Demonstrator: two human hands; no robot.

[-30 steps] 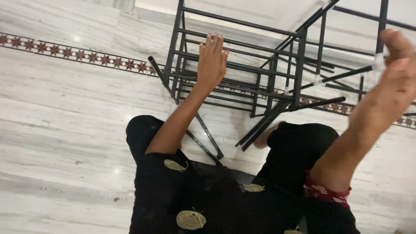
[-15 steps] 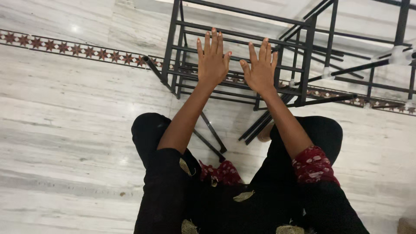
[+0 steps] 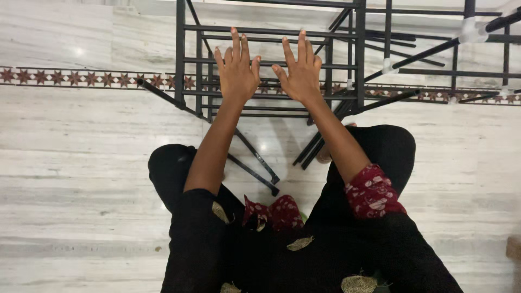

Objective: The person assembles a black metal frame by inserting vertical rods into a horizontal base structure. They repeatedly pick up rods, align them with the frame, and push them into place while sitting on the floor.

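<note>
Fingers spread flat on both my hands: left hand (image 3: 236, 73) and right hand (image 3: 300, 75) lie side by side, palms down, gripping nothing, over the black metal rack (image 3: 271, 32) lying on the white marble floor (image 3: 81, 141), just ahead of my knees.

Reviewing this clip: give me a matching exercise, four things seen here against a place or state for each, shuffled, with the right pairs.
Things:
1. left hand
2. right hand
3. loose black rods
4. star-pattern border strip

Places or states:
A. lying on the marble floor between the knees
B. open, fingers spread, nearer the white connectors
C. inlaid in the floor, running under the black metal rack
D. open, fingers spread, nearer the rack's outer upright

Pairs: 1-D, 2-B, 3-A, 4-C
</note>
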